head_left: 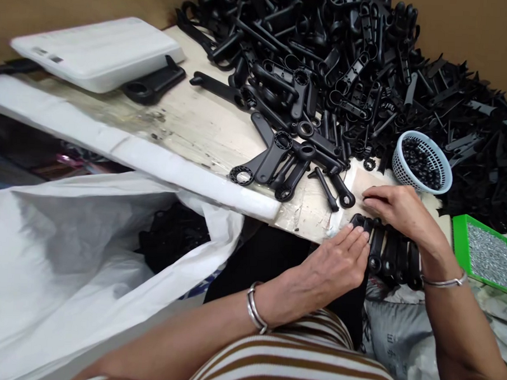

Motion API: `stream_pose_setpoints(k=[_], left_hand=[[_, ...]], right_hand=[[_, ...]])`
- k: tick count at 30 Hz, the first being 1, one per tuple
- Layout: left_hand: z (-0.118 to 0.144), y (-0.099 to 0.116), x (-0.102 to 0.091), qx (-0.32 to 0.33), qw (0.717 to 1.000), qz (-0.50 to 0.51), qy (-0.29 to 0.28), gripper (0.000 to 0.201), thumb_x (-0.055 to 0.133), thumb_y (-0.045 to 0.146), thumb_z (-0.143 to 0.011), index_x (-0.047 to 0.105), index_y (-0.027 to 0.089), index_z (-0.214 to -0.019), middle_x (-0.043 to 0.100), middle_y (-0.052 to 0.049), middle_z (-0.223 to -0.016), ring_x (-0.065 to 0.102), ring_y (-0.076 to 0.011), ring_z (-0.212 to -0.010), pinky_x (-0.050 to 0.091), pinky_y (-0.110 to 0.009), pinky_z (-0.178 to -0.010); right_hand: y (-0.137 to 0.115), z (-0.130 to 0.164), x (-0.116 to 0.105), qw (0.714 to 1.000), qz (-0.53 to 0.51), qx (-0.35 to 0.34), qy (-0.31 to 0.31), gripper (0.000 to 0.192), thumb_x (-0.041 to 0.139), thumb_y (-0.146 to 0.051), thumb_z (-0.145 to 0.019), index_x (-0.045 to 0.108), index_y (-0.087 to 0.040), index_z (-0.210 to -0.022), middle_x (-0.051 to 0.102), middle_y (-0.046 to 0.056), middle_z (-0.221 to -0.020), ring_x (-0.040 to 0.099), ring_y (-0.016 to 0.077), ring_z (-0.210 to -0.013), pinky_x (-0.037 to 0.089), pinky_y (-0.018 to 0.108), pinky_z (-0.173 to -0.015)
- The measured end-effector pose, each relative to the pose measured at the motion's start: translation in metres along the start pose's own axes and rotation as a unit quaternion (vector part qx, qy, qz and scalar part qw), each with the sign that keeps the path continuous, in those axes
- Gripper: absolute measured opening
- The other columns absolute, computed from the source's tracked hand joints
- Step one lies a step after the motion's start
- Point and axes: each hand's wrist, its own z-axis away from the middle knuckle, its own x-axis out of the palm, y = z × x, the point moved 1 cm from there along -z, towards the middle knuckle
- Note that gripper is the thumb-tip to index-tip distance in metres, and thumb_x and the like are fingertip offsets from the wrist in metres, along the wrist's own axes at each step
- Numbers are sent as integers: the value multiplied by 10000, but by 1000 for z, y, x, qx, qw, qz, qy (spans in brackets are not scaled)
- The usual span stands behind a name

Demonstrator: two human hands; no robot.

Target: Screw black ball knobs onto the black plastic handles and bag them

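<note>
While left hand [338,264] lies with fingers stretched over left end of row of black handles [389,255] at table [189,114] edge, thumb hidden, can't tell if I grip. Right hand [404,210] just past row, thumb and fingertip nearly together; can't tell what sits between. Blue basket [399,165] of small black pieces [418,161] beyond it; green tray [460,244] of silver bits [490,253] to my right. Loose handles [275,157] ahead.

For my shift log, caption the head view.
Left hand at a row of black parts, right hand near a blue basket.
</note>
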Motion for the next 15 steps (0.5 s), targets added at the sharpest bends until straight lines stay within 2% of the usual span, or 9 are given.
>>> stream_pose_setpoints(k=[3,9,12,15], left_hand=[[-1,1,0,-2,1000,-5,-2,287,504,103,-921,653,25,-1153,682,-175,-1231,645,-264,-1179,468,-393,-1062],[0,2,2,0,1000,0,-12,292,501,92,-926,623,7,-1177,663,-200,-1253,640,-259,-1186,456,-404,-1074],[0,1,1,-1,1000,0,-17,292,494,98,-935,623,20,-1185,660,-189,-1264,635,-250,-1194,452,-398,-1080],[0,1,0,0,1000,-6,-19,296,479,87,-938,628,28,-1186,659,-185,-1268,635,-244,-1194,450,-399,-1084]], right_hand=[[7,15,-2,996,-87,-19,19,218,597,-285,-888,755,-203,-1013,757,44,-945,679,174,-843,489,286,-793],[11,27,-2,984,-178,-18,25,250,602,-338,-876,769,-210,-1012,739,51,-894,659,163,-805,517,289,-760],[12,26,-3,979,-202,-3,13,273,591,-354,-882,761,-208,-1039,746,52,-904,667,159,-793,525,284,-743],[13,27,-3,983,-183,-1,16,272,570,-342,-903,752,-208,-1053,745,52,-906,668,158,-779,527,292,-735]])
